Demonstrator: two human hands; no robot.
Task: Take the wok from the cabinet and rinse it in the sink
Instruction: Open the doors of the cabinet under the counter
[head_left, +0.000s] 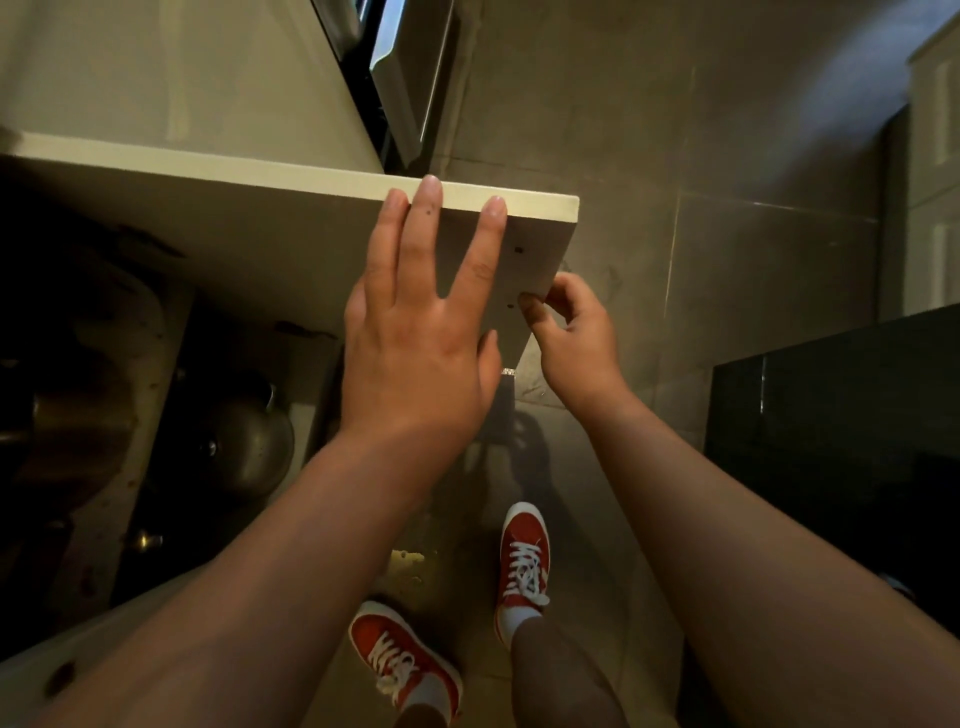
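Note:
A white cabinet door (291, 228) stands swung out, seen from above. My left hand (421, 332) lies flat on its inner face with the fingers spread and the fingertips over the top edge. My right hand (571, 338) pinches the door's free edge, near a metal handle (508, 372). Inside the dark cabinet at the left sit a round metal pot with a knobbed lid (244, 441) and another large metal vessel (78, 415). I cannot tell which piece is the wok. No sink is in view.
A steel oven door (410, 78) stands beyond the cabinet door. A black glossy surface (841, 415) is at the right, over a grey tiled floor (675, 156). My red sneakers (522, 561) stand below.

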